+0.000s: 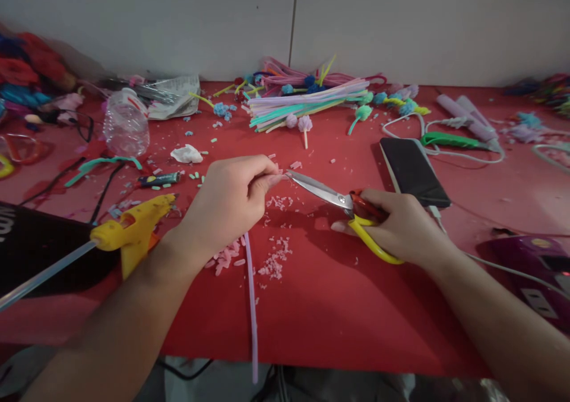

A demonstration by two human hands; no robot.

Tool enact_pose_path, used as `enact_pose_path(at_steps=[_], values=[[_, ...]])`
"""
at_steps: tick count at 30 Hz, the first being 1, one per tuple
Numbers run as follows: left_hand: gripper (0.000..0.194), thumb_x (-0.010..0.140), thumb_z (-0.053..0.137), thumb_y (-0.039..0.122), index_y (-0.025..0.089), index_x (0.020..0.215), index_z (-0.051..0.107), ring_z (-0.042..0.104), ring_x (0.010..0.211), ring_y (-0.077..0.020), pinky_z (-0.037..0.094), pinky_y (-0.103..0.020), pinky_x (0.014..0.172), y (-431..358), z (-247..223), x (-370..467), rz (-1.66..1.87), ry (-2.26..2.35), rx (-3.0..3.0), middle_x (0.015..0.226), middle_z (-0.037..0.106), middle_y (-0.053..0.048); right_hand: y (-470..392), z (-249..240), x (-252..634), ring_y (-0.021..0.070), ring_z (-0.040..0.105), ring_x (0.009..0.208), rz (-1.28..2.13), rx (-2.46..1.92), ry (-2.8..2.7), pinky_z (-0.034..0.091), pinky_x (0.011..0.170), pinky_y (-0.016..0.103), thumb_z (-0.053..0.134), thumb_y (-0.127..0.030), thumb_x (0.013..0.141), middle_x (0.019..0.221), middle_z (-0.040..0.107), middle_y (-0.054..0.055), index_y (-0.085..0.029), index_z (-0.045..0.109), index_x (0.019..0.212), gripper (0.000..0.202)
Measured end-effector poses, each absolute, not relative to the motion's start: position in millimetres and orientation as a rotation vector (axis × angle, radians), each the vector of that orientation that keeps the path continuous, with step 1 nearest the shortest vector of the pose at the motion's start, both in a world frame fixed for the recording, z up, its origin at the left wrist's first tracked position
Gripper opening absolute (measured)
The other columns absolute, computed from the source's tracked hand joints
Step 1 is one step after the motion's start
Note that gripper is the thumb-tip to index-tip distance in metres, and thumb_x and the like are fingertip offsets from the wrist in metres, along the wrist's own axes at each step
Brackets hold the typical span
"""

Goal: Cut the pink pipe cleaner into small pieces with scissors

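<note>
At the tip of the scissors [342,200], I have my left hand [236,194] pinching a small pink piece [280,172], my right hand [398,224] wrapped round the handles [376,247]; I'd steady that pinch, clear of the blades [314,187], and take short snips

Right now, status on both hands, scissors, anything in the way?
Right hand: gripping scissors. Left hand: pinched at their tips, contents unclear. Pink clippings scattered below on red table.
</note>
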State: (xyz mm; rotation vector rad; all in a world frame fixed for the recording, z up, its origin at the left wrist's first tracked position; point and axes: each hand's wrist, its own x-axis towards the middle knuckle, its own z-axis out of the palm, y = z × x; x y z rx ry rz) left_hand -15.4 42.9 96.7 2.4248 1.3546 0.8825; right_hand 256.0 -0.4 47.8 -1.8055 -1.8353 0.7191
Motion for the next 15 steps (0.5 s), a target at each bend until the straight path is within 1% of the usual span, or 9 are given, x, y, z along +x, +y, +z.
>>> enact_pose_path(at_steps=[4, 8, 11, 15], values=[[0.014, 0.096, 0.065, 0.022, 0.019, 0.084, 0.071, 0.056, 0.06, -0.0109, 0.044, -0.025, 0.061, 43.3, 96.4, -15.6, 0.892, 1.37, 2.41, 0.07, 0.071, 0.002, 1.6, 46.9, 256.3, 0.013, 0.023, 0.06, 0.735, -1.783, -1.851, 0.024, 0.048, 0.03, 0.078, -0.083, 0.064, 0.061, 0.027, -0.004, -0.025, 0.04, 0.062, 0.07], [0.013, 0.095, 0.066, 0.02, 0.019, 0.083, 0.069, 0.054, 0.059, -0.0102, 0.043, -0.025, 0.061, 43.3, 96.7, -15.3, 0.891, 1.364, 2.409, 0.068, 0.069, 0.002, 2.7, 46.8, 256.2, 0.0134, 0.023, 0.061, 0.732, -1.813, -1.848, 0.024, 0.049, 0.031, 0.075, -0.086, 0.063, 0.062, 0.026, -0.004, -0.025, 0.038, 0.061, 0.071], [0.013, 0.096, 0.066, 0.019, 0.019, 0.083, 0.069, 0.056, 0.061, -0.0102, 0.043, -0.025, 0.061, 43.0, 96.8, -15.1, 0.879, 1.357, 2.403, 0.07, 0.07, 0.003, 2.7, 46.5, 256.0, 0.0132, 0.024, 0.06, 0.736, -1.826, -1.843, 0.025, 0.048, 0.031, 0.075, -0.086, 0.062, 0.062, 0.027, -0.004, -0.025, 0.039, 0.061, 0.072], [0.014, 0.095, 0.065, 0.019, 0.019, 0.082, 0.069, 0.059, 0.063, -0.0115, 0.043, -0.026, 0.062, 42.6, 96.9, -14.7, 0.865, 1.352, 2.398, 0.071, 0.071, 0.002, 2.8, 45.7, 255.8, 0.0138, 0.024, 0.06, 0.722, -1.816, -1.843, 0.024, 0.048, 0.031, 0.075, -0.084, 0.065, 0.061, 0.028, -0.002, -0.025, 0.039, 0.061, 0.07]])
